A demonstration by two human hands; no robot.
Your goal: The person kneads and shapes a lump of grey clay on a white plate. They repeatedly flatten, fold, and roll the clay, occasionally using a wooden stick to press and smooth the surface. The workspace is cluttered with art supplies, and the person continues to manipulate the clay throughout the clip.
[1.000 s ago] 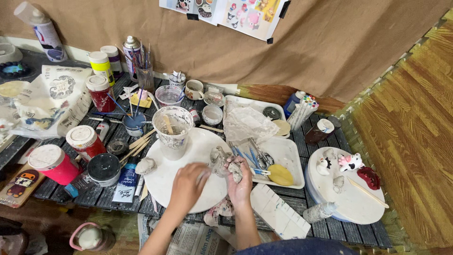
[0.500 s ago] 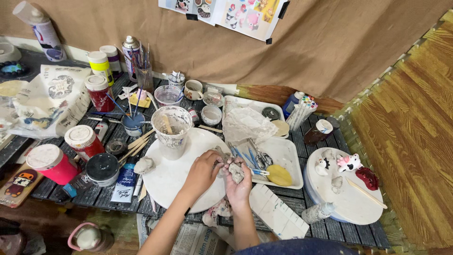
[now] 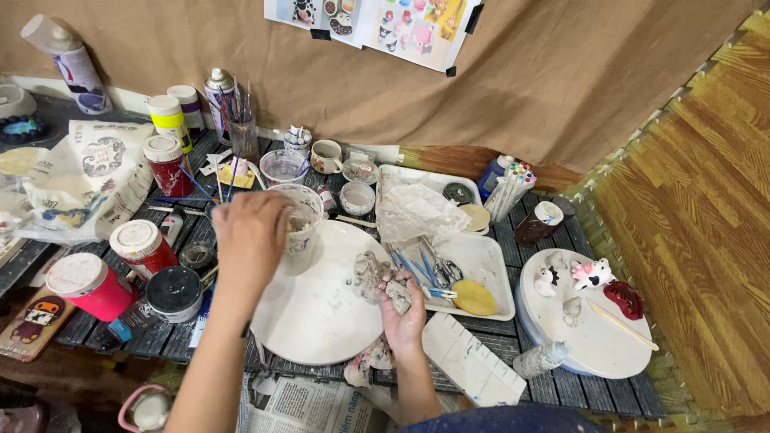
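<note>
My right hand (image 3: pixel 403 314) holds a small lump of grey clay (image 3: pixel 399 295) over the right edge of a round white board (image 3: pixel 321 309). A larger grey clay lump (image 3: pixel 370 274) rests on the board just left of it. My left hand (image 3: pixel 250 232) is raised over the board's upper left, at the rim of a clear plastic cup (image 3: pixel 305 226) of murky water. Whether the fingers grip anything there is hidden by the back of the hand.
Paint jars with white lids (image 3: pixel 141 244) and a black jar (image 3: pixel 174 291) stand at left. A white tray (image 3: pixel 480 256) with tools, a yellow sponge (image 3: pixel 474 297) and crumpled plastic lies right. A second round board (image 3: pixel 589 333) carries small figurines. An empty white palette (image 3: pixel 473 362) lies in front.
My left hand has left the clay lump and moved up and left to the water cup. My right hand still holds the small clay piece. The camera view is closer.
</note>
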